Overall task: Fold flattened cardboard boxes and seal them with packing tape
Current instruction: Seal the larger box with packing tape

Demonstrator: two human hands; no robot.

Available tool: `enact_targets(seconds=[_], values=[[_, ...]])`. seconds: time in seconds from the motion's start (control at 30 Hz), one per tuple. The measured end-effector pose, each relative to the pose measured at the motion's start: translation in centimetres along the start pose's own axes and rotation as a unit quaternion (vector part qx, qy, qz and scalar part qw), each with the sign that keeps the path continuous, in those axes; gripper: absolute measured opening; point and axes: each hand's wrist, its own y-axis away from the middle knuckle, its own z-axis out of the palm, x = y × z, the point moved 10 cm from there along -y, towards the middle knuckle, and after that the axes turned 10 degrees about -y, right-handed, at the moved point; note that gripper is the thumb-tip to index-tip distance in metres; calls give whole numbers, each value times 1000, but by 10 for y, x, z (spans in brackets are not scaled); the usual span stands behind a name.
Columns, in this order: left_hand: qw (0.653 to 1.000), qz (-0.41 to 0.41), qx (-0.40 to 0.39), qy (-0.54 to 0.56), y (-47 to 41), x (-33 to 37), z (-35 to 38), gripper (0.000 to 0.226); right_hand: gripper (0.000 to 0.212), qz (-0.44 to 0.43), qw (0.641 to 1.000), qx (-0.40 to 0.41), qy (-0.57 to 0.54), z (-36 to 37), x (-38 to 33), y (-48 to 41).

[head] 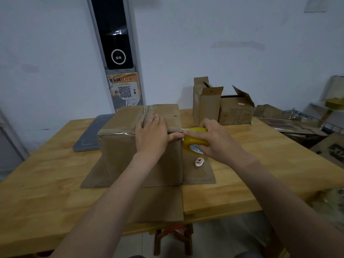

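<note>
Your left hand lies flat on the brown cardboard box, fingers together | your right hand curls round the yellow tape roll beside it | box stands mid light wooden table

dim indoor shot, soft and noisy
wide-angle bending at edges; bottom-right corner blurred; faint shadows on the wall

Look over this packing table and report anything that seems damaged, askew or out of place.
The small box at the back right has a ragged, torn flap sticking up crookedly. The big box being taped shows wrinkled tape along its top seam, and its lower flaps lie splayed flat on the table. Nothing looks spilled.
</note>
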Motion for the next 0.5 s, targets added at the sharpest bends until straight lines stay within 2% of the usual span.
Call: enact_targets(seconds=[0.2,0.5], values=[[997,74,16,29,3,-8,-3,77,63,10,999,27,-16,-2,-1,1],[991,83,19,107,11,-74,11,63,60,15,999,39,-34,-2,-1,2]])
